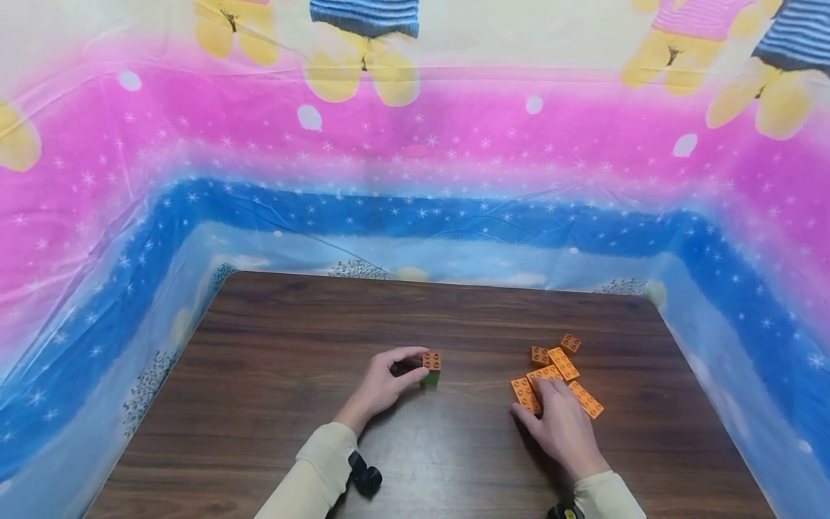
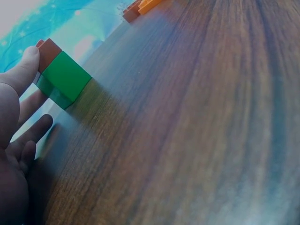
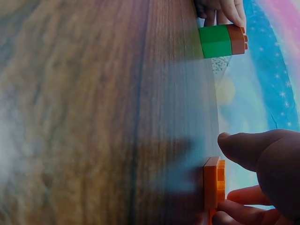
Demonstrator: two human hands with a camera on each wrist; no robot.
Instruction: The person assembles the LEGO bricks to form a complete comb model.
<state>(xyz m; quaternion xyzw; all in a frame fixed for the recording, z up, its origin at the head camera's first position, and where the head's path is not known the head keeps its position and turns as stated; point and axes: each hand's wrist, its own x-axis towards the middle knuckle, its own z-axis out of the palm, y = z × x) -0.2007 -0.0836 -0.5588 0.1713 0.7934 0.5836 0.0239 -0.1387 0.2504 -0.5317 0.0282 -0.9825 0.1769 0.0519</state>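
One table (image 1: 454, 461) bears four long orange blocks (image 1: 586, 399), three short brown blocks (image 1: 570, 342) and one green block (image 2: 68, 77): eight visible in all. One stack (image 1: 431, 367) counts two of them, one brown and one green, and shows four studs (image 1: 436, 357) on top. One group counts six: four orange, two brown. One left hand (image 1: 381, 386) and one right hand (image 1: 567, 425) come with two pale sleeves (image 1: 311, 472) and two black wrist devices (image 1: 367, 479). The cloth's (image 1: 415, 130) pink band shows four white balloons (image 1: 309, 117).

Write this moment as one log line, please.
left grip: pinches brown brick atop green brick | right grip: at orange bricks | surface: wooden table
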